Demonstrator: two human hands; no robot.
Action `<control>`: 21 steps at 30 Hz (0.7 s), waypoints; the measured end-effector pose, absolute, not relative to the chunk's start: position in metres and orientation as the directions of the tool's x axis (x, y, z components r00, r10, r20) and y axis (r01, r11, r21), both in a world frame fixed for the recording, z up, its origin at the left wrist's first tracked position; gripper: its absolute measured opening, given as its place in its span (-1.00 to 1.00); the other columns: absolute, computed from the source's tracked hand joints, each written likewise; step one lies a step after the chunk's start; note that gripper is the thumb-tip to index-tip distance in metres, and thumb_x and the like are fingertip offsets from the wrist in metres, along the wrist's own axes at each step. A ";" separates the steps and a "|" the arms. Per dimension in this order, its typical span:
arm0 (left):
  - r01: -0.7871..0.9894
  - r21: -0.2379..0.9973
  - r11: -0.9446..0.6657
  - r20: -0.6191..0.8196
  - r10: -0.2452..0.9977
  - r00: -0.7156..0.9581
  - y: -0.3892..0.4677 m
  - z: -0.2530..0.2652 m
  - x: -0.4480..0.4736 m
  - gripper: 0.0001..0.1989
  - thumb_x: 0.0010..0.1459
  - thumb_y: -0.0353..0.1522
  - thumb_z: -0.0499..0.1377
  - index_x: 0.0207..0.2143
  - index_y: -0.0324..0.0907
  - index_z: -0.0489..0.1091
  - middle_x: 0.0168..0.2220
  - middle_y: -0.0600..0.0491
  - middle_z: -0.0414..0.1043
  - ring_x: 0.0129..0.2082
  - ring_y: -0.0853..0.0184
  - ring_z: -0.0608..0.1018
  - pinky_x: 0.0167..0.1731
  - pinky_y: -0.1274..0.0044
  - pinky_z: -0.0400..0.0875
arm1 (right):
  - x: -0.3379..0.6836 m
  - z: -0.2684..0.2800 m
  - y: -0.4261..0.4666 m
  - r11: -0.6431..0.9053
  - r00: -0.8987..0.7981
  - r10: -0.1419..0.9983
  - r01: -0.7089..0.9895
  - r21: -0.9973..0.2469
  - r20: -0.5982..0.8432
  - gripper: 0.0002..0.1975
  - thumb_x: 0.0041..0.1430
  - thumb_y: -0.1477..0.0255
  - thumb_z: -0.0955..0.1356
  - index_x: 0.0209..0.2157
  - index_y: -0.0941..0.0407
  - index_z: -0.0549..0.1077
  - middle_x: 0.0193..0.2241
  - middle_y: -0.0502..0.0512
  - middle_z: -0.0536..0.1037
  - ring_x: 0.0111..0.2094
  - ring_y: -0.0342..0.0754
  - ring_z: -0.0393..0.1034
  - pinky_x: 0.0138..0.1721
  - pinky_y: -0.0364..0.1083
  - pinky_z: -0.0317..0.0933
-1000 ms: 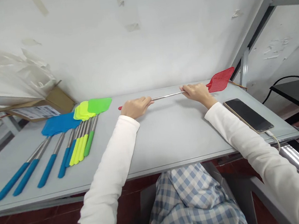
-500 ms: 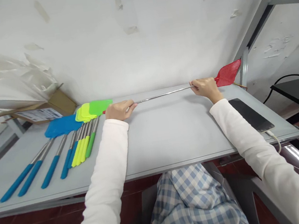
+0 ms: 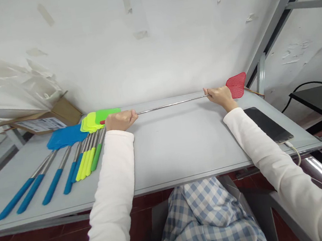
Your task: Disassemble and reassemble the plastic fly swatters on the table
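A red fly swatter (image 3: 173,104) with a thin metal rod stretches level above the table between my two hands. My left hand (image 3: 120,121) is closed around its red handle, whose end pokes out to the left. Around the other end of the rod, close to the red mesh head, my right hand (image 3: 219,96) is closed. Left of my left hand lie more fly swatters: several blue ones (image 3: 65,136), several yellow ones (image 3: 89,122) and a green one (image 3: 106,113), heads toward the wall and handles toward me.
A black phone (image 3: 268,124) with a white cable lies on the grey table (image 3: 182,149) at the right. An opened cardboard box (image 3: 65,111) stands at the back left. Behind the table rises a white wall (image 3: 164,56); a metal frame (image 3: 281,21) stands at the right.
My left hand has shifted slightly left and its fingers have curled into a tighter fist. The red mesh head has turned and sits closer to my right hand.
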State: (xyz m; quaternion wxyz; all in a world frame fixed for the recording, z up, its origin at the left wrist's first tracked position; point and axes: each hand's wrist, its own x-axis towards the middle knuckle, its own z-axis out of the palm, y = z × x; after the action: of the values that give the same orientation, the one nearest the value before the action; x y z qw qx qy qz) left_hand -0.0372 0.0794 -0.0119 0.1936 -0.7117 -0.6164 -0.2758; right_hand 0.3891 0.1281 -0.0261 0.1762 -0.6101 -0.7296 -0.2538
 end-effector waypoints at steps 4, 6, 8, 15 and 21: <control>0.973 0.099 -0.207 0.638 0.763 0.097 0.080 -0.014 -0.039 -0.60 0.04 -0.26 0.06 -0.76 -0.11 -0.01 -0.77 0.10 -0.11 -0.68 0.39 0.03 -0.54 0.45 -0.16 | 0.388 -0.026 0.128 0.151 -0.223 0.788 0.974 0.171 0.574 -0.41 0.38 0.16 0.04 -0.56 0.12 0.42 -0.64 0.13 0.47 -0.62 -0.12 0.15 -0.49 -0.09 -0.21; 0.966 0.087 -0.241 0.668 0.734 0.123 0.081 -0.017 -0.044 -0.61 0.04 -0.27 0.07 -0.76 -0.12 0.02 -0.77 0.09 -0.06 -0.68 0.39 0.05 -0.54 0.45 -0.15 | 0.390 -0.026 0.129 0.178 -0.242 0.776 0.970 0.167 0.582 -0.42 0.37 0.16 0.05 -0.58 0.12 0.39 -0.65 0.13 0.46 -0.62 -0.13 0.15 -0.49 -0.09 -0.20; 0.968 0.070 -0.242 0.693 0.710 0.127 0.082 -0.020 -0.054 -0.60 0.04 -0.27 0.08 -0.77 -0.11 0.03 -0.78 0.08 -0.04 -0.68 0.39 0.05 -0.55 0.45 -0.15 | 0.397 -0.026 0.129 0.180 -0.230 0.770 0.973 0.143 0.595 -0.43 0.36 0.16 0.06 -0.60 0.12 0.36 -0.66 0.12 0.43 -0.63 -0.13 0.15 -0.50 -0.09 -0.19; 0.989 0.100 -0.106 0.754 0.657 -0.006 0.072 -0.027 -0.097 -0.54 0.08 -0.30 0.06 -0.77 -0.11 -0.08 -0.78 0.12 -0.14 -0.69 0.42 0.00 -0.52 0.43 -0.17 | 0.440 -0.024 0.126 0.032 -0.054 0.723 0.999 0.044 0.689 -0.44 0.32 0.17 0.09 -0.69 0.11 0.26 -0.75 0.09 0.30 -0.64 -0.12 0.12 -0.50 -0.10 -0.15; 0.982 0.119 -0.144 0.762 0.648 0.002 0.070 -0.030 -0.094 -0.58 0.05 -0.32 0.09 -0.75 -0.12 -0.06 -0.76 0.10 -0.06 -0.67 0.40 0.02 -0.52 0.44 -0.15 | 0.438 -0.029 0.126 0.092 -0.111 0.715 0.994 0.065 0.690 -0.46 0.31 0.18 0.12 -0.69 0.11 0.28 -0.77 0.06 0.28 -0.64 -0.12 0.14 -0.48 -0.10 -0.12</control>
State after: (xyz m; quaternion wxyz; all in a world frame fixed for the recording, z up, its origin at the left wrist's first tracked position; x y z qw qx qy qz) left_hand -0.0939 0.0701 -0.0304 0.2355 -0.6675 -0.6105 -0.3552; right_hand 0.4384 0.1260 -0.0294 0.2548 -0.6159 -0.6936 -0.2733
